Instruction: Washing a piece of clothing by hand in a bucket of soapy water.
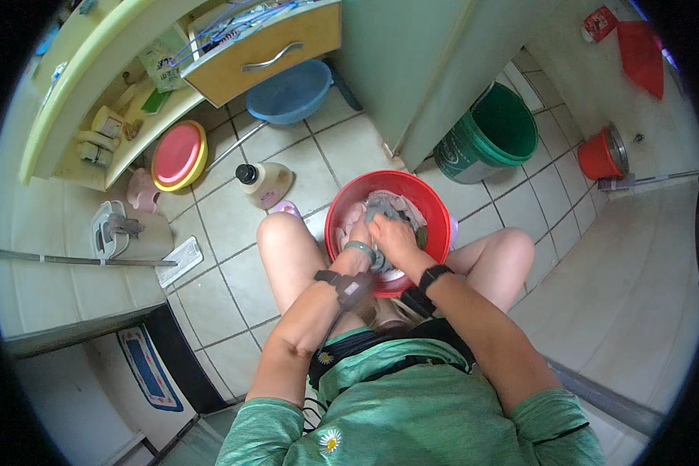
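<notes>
Grey cloth (384,205), seemingly one, two hands (394,239), one red basin (440,223)

One red basin (439,224), one blue basin (289,93), one pink basin (180,151) and one yellow basin (185,184) make four, one green bucket (460,149) and one red bucket (595,155) make two, alongside one black-capped bottle (272,185), one drawer (260,76), one bracelet (360,247) and clothes (384,206) too heaped to count.

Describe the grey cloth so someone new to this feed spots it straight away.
Find the big red basin between the person's bent knees. Inside it, the left hand and right hand come close together, and the crumpled grey cloth shows just beyond them. Its grey colour sets it apart from the pale pink cloth beside it.
</notes>
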`<state>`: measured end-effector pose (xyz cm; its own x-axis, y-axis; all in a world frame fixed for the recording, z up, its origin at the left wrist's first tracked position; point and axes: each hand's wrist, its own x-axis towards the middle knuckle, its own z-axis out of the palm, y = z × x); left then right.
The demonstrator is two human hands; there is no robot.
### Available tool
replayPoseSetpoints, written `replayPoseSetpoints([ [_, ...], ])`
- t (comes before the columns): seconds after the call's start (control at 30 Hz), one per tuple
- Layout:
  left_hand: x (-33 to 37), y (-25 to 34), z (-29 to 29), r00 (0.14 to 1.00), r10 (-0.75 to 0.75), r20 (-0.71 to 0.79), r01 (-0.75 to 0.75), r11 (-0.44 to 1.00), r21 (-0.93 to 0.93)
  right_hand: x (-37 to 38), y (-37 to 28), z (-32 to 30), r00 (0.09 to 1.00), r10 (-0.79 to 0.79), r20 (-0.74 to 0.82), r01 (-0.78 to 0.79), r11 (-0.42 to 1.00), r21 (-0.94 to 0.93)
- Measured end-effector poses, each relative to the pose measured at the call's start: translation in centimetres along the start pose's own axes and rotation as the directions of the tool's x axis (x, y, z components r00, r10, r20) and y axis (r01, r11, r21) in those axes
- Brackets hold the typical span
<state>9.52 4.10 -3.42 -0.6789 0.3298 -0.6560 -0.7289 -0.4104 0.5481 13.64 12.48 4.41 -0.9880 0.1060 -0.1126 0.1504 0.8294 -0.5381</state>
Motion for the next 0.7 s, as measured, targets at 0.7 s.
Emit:
replayPoseSetpoints([
  [0.7, -4.3, 3.7, 2.2, 0.983, 0.128, 0.130, -0.182, 0.653, 0.735, 1.3, 7.7, -3.3, 0.946, 0.274, 0.176, -0.309, 0.924, 0.226],
])
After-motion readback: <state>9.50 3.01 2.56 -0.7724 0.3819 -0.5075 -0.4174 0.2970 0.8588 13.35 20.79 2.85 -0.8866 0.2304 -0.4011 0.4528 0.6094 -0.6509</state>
